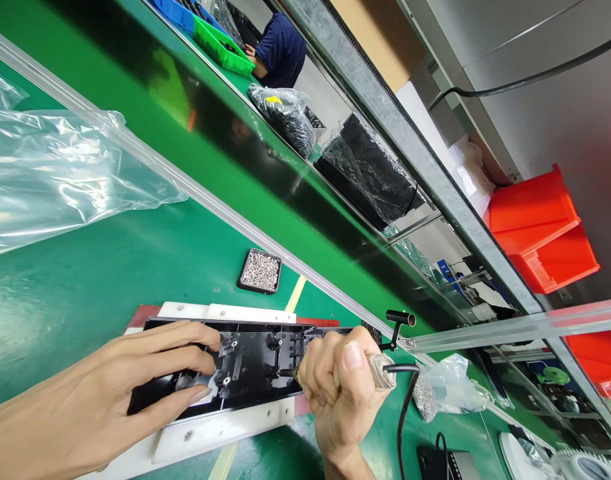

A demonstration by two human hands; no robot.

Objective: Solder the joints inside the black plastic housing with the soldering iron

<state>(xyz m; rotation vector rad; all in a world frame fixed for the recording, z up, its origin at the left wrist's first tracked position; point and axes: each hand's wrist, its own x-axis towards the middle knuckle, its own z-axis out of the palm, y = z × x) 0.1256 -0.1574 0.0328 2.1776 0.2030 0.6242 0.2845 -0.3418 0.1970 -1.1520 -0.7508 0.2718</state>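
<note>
Left hand (pixel 145 363): closest thing to the camera, forearm coming in from the lower left. Fingers are parted and loosely curved, tips down on the left stretch of the black part, thumb apart from them. Something pale shows in that gap, honestly can't tell what.
Right hand (pixel 343 380): fingers clenched round a corded tool (pixel 383 370), pale wrapping at the back end, black cord (pixel 403 413) trailing off it.
Tool tip (pixel 287 373): pokes out left of the fist, aimed at the black part (whether it's actually touching is too small to call).
Black part (pixel 250 363): long ribbed shell, open side up, lying in a white fixture (pixel 220 427) on the green tabletop (pixel 185 267), under both hands.
Posts (pixel 226 381): looks partway along, at a guess. A few show bright metal centres, so those read as done. How many are left is anyone's guess, since the hands cover so much, but with the tool over the shell it doesn't look finished.
Small tray (pixel 255 289): just beyond the fixture, well filled with tiny metal bits (pixel 263 269), so plenty of supply.
Bags: a big clear bag (pixel 60 173) off to the left, plus a bag of metal bits (pixel 425 397) right of the right hand.
</note>
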